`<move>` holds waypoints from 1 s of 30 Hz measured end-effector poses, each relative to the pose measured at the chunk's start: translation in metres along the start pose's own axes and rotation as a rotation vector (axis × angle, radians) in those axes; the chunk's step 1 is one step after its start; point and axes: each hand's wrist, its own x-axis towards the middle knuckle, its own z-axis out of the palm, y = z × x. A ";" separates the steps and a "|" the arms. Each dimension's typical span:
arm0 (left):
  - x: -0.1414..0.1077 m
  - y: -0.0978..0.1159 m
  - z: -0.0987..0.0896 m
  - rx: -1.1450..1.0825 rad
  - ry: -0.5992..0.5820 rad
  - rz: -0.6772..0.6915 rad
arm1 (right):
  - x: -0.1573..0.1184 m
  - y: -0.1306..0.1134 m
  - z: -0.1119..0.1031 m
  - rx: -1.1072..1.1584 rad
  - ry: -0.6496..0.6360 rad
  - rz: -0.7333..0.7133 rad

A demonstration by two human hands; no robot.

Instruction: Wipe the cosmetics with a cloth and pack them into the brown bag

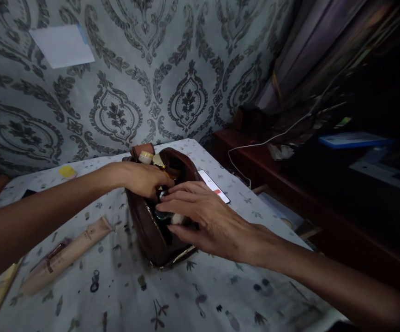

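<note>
A brown zippered toiletry bag (139, 226) lies unzipped on the patterned sheet, filled with small containers. My left hand (146, 179) reaches in over its left side, fingers bent down and closed; what they grip is hidden. My right hand (206, 214) comes over the right side, with fingers stretched out and thumb apart across the contents. A pale rounded item (177, 219) shows between its thumb and fingers, and I cannot tell whether they touch it. Toward the bag's far end sit a jar with a cream lid (146, 157) and a gold-coloured lid (158, 160).
A lit phone (215, 186) lies right of the bag. On the left are a beige squeeze tube (70, 253) and a yellow-topped item (67, 172). A white cable (272, 140) runs over the dark red furniture (234, 143) at right. Patterned wall (151, 92) stands behind.
</note>
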 end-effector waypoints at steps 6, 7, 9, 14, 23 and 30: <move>-0.001 0.002 0.000 0.005 0.034 0.014 | 0.000 0.003 0.005 -0.003 0.050 -0.002; -0.002 0.001 -0.001 0.026 0.052 0.007 | 0.000 0.003 0.005 -0.008 0.055 -0.006; -0.003 -0.001 -0.001 0.077 0.104 -0.021 | -0.002 0.003 0.005 -0.012 0.069 -0.012; -0.015 -0.015 -0.005 -0.113 0.278 -0.007 | -0.003 0.002 0.002 -0.006 0.045 -0.005; -0.025 -0.028 -0.010 -0.873 0.419 -0.170 | -0.001 0.006 0.004 0.018 0.081 -0.043; -0.012 -0.027 -0.011 -0.854 0.523 -0.266 | -0.001 0.007 0.004 0.020 0.074 -0.041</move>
